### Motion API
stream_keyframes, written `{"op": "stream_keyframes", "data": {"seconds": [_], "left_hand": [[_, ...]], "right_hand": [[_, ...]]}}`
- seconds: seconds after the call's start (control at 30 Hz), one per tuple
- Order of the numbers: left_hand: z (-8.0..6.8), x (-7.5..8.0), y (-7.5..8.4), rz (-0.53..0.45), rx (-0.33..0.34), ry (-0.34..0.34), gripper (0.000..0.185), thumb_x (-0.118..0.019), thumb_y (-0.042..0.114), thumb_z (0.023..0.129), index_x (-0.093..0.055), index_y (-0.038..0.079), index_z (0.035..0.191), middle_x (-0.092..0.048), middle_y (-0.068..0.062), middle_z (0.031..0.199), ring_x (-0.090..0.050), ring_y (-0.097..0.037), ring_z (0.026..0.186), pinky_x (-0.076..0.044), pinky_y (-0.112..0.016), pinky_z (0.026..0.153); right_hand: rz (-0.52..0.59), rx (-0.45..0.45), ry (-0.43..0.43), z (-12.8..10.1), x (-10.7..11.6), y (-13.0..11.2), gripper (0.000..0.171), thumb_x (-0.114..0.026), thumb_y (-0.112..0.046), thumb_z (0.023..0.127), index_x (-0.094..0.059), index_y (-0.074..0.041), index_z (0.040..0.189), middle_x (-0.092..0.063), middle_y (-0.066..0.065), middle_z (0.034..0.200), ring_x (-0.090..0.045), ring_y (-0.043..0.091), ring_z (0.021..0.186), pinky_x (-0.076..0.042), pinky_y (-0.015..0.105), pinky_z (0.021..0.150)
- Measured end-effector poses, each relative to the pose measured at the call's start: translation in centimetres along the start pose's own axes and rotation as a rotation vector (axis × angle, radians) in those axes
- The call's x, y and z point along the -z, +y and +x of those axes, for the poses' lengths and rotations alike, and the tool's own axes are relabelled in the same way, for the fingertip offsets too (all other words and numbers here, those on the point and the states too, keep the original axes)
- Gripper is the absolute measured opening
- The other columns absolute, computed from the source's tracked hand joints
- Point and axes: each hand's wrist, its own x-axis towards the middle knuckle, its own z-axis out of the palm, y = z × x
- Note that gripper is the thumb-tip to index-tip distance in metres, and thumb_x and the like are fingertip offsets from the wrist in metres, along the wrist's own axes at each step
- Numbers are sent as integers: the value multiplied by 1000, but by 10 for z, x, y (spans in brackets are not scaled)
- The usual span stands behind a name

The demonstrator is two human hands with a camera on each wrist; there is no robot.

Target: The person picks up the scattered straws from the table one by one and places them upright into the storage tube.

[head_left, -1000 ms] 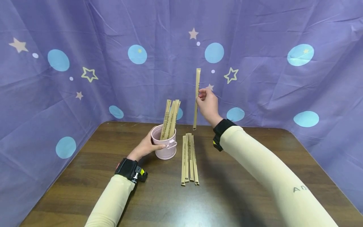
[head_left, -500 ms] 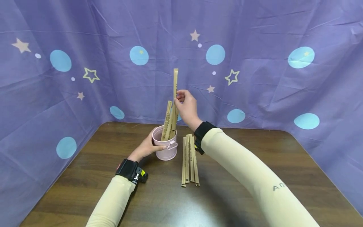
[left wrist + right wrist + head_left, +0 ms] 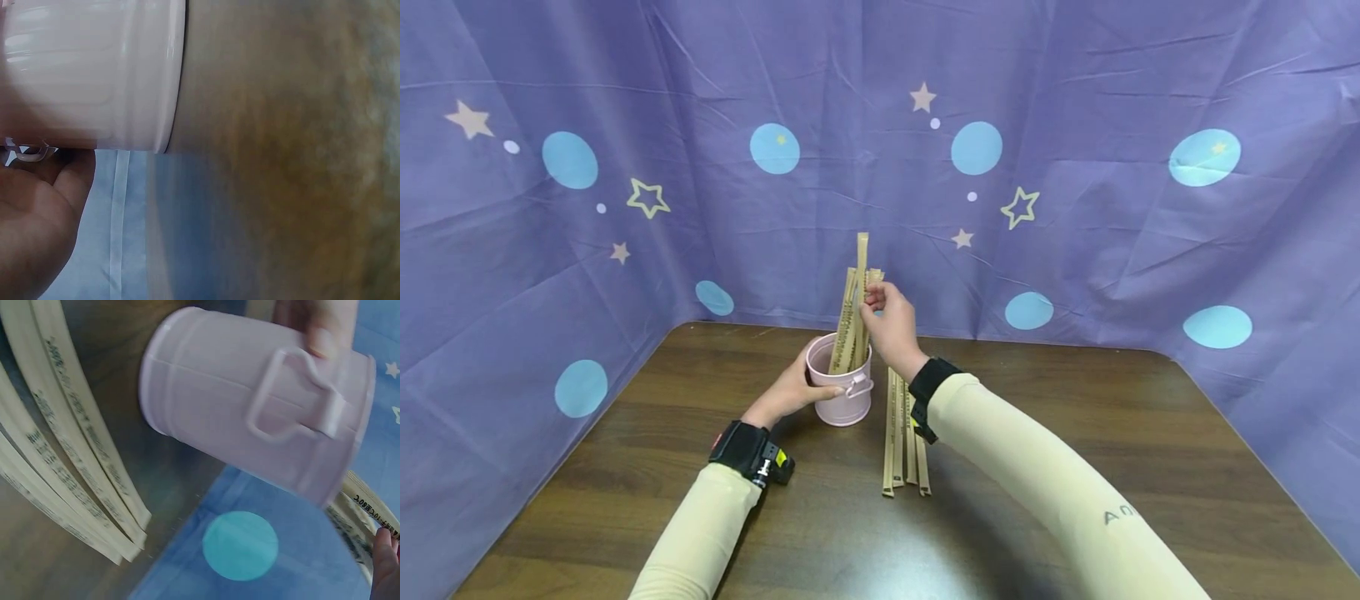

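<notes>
Head view: the right hand (image 3: 891,321) pinches a paper-wrapped stick (image 3: 861,275), its lower end inside the pink bucket (image 3: 842,392) at table centre; the left hand (image 3: 790,387) grips the bucket from nine o'clock.

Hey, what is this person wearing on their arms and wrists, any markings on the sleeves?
Both arms are covered by long, close-fitting pale cream sleeves. The right sleeve carries small dark lettering near the upper arm, too small to read fully. Each wrist has a black strap: the left wrist band holds a small black device with a yellow and red detail, the right wrist band looks plain black. The hands are bare.
</notes>
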Motion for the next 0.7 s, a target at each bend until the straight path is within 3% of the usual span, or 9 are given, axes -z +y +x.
{"op": "stream_keyframes", "data": {"seconds": [0.2, 0.5, 0.7], "left_hand": [[-1, 0, -1, 22, 19, 2, 90, -80, 3, 83, -29, 3, 157, -48, -26, 152, -48, -43, 139, -34, -54, 121], [-1, 0, -2, 17, 28, -4, 90, -80, 3, 83, -29, 3, 157, -48, -26, 151, -48, -43, 139, -35, -53, 120], [0, 1, -2, 14, 25, 0, 91, -80, 3, 83, -29, 2, 157, -47, -27, 152, -48, -43, 139, -35, -55, 121]], "right_hand": [[4, -4, -7, -13, -5, 16, 27, -64, 3, 93, -63, 9, 119, -71, 25, 106, -69, 38, 99, -57, 45, 92], [-4, -32, -16, -26, -10, 32, 25, -64, 4, 91, -64, 9, 116, -71, 25, 102, -69, 36, 94, -58, 37, 83], [13, -58, -22, -23, -1, 36, 29, -68, -6, 94, -63, 8, 118, -71, 24, 103, -69, 35, 95, -59, 42, 86]]}}
